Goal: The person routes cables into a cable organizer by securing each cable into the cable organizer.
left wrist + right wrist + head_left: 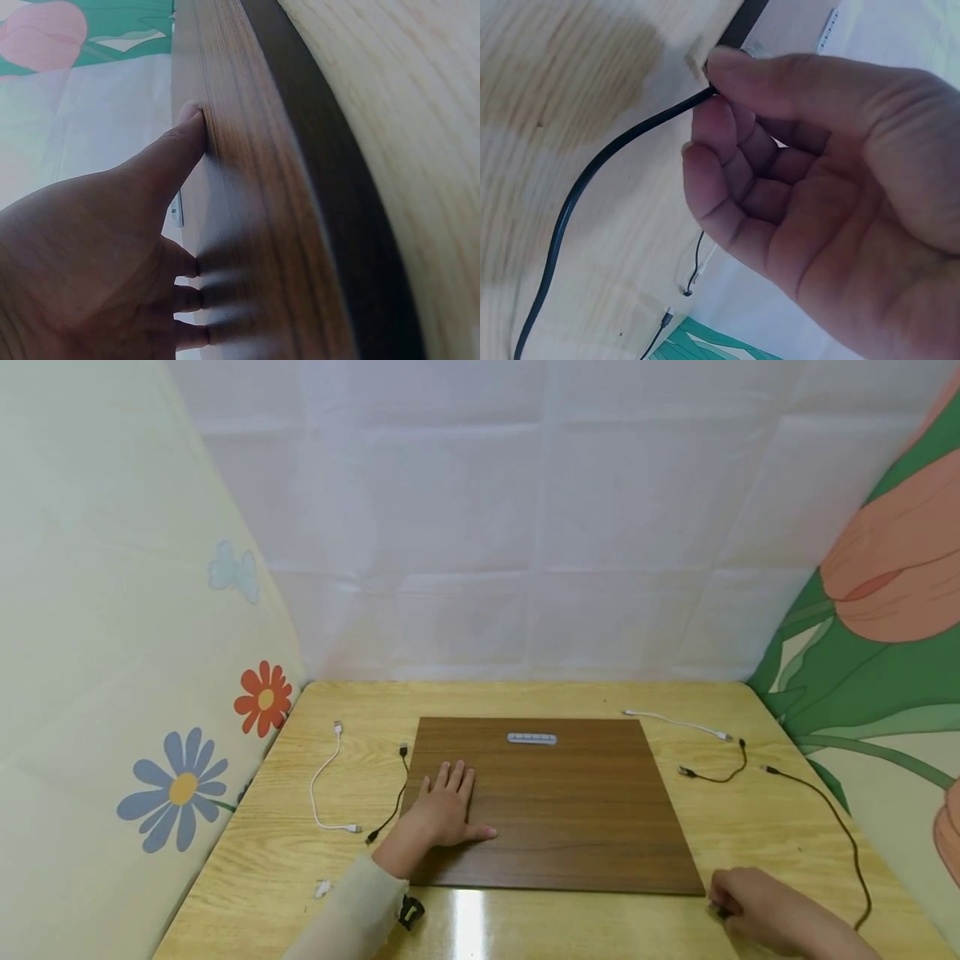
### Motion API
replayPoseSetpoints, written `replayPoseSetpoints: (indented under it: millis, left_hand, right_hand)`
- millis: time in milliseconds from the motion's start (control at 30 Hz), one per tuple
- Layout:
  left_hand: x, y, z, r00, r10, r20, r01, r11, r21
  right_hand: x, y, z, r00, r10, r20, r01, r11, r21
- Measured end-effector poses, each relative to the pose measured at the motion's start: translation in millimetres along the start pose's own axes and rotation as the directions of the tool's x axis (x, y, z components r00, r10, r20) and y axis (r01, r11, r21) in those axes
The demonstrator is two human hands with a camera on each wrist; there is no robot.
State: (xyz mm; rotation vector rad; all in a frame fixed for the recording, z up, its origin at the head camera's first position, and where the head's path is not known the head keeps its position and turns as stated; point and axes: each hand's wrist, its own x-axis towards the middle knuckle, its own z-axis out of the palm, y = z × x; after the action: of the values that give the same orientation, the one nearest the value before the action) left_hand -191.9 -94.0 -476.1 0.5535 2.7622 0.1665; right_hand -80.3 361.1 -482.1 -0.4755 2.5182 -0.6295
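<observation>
Just in front of the board's (570,810) near left corner I can see a long sleeve (348,906), plain and soft-looking, a pale cream leaning to grey, with a loose end. Beside that end, just short of the board's near edge, sits a small blocky black piece (411,913) with a yellowish mark; strap or device, I can't tell. The left grip (446,814) is bare. Off the board's near right corner, the right grip (756,902) and forearm (821,931) are bare too.
</observation>
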Motion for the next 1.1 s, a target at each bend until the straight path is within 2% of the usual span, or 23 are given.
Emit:
replayPoseSetpoints:
  millis: [200, 467, 767, 967, 1100]
  left_hand:
    - [-0.1, 0.2, -0.2, 1.000, -0.004, 0.002, 0.004, 1.000, 0.000]
    - [0.9, 0.0, 1.1, 1.000, -0.001, -0.003, 0.001, 1.000, 0.001]
    - [0.4, 0.1, 0.7, 1.000, -0.001, -0.008, 0.001, 1.000, 0.002]
    - [-2.1, 0.5, -0.2, 1.000, 0.001, -0.005, -0.001, 1.000, -0.005]
    - [-3.2, 1.1, -1.1, 1.000, 0.004, -0.010, -0.004, 1.000, -0.005]
  right_hand:
    - [0.5, -26.7, -10.9, 0.996, 0.041, -0.083, -0.046, 0.997, -0.061]
    - [4.6, -32.4, -21.0, 0.983, -0.048, -0.178, 0.026, 0.992, -0.123]
    - [8.8, -38.3, -27.1, 0.979, -0.082, -0.189, 0.064, 0.993, -0.100]
    - [14.0, -48.8, -33.8, 0.988, -0.044, -0.145, 0.036, 0.998, -0.060]
    - [14.9, -55.3, -37.0, 0.988, -0.069, -0.137, 0.064, 0.997, -0.043]
